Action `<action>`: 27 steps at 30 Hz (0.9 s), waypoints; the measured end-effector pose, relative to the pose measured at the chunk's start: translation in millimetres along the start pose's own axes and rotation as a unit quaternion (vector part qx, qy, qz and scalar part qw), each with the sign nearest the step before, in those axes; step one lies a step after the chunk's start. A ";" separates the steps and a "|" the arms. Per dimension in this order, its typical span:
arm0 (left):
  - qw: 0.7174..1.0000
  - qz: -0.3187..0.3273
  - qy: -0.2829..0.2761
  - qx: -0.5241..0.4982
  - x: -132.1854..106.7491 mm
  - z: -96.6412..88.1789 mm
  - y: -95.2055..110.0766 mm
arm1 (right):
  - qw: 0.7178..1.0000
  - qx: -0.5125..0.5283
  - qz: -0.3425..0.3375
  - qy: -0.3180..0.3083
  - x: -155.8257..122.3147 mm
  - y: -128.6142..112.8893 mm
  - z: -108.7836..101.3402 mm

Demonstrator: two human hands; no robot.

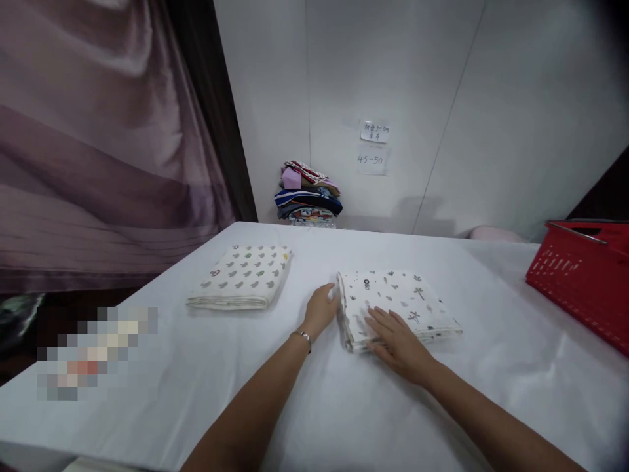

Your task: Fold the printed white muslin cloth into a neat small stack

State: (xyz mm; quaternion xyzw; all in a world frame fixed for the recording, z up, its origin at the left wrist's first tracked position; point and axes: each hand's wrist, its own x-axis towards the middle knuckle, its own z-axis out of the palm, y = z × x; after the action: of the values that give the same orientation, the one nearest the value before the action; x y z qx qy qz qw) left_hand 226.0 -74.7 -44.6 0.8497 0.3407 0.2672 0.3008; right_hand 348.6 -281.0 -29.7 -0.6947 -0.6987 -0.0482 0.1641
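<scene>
A folded white cloth [393, 298] printed with small grey palm trees and leaves lies in front of me on the table. My right hand [400, 344] rests flat on its near left part, fingers stretched out. At the cloth's left edge is my left hand [322, 308], with a bracelet on the wrist; its fingers are curved, with a gap between thumb and forefinger, and the tips meet or nearly meet the folded edge. Farther left lies a second folded white cloth [243, 275] with rows of grey shapes and a few coloured ones, untouched by either hand.
A white-covered table [171, 393] spreads beneath everything. On the right stands a red plastic basket [584, 275]. A stack of folded fabrics [308, 196] sits by the back wall, near paper notes [373, 147]. A pinkish curtain [108, 144] hangs at left, above a pixelated patch.
</scene>
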 end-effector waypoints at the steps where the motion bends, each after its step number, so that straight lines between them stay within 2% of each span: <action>1: 1.000 -0.017 -0.007 -0.010 9.5 1.6 -0.7 | 1.000 0.001 -0.005 -0.004 6.7 -5.9 0.3; 5: 0.999 -0.028 -0.024 -0.040 37.8 8.6 -0.6 | 0.998 -0.002 -0.024 -0.053 21.6 -18.7 16.3; 8: 0.997 -0.017 -0.040 -0.058 51.3 12.8 -3.6 | 0.998 -0.009 -0.028 -0.052 20.2 -17.8 29.6; 12: 0.990 -0.009 -0.085 -0.109 67.1 18.0 -12.5 | 0.998 -0.004 -0.027 -0.059 19.3 -17.9 28.8; 16: 0.952 0.000 -0.176 -0.250 86.0 21.2 -25.5 | 0.997 0.011 -0.015 -0.073 25.1 -23.5 19.0; 22: 0.901 -0.015 -0.267 -0.340 106.0 16.7 -46.9 | 0.996 0.033 -0.019 -0.077 25.8 -22.5 18.1; 24: 0.903 -0.016 -0.270 -0.335 105.6 17.2 -47.3 | 0.996 0.033 -0.023 -0.076 24.6 -20.9 20.8; 27: 0.925 -0.015 -0.242 -0.294 100.8 21.3 -41.9 | 0.996 0.024 -0.030 -0.077 23.3 -20.2 25.9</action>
State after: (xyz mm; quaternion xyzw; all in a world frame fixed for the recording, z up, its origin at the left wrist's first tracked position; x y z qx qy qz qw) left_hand 285.5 17.5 -63.0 0.7567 0.1765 0.1371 0.6144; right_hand 324.9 -251.8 -44.0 -0.6708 -0.7309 0.0174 0.1247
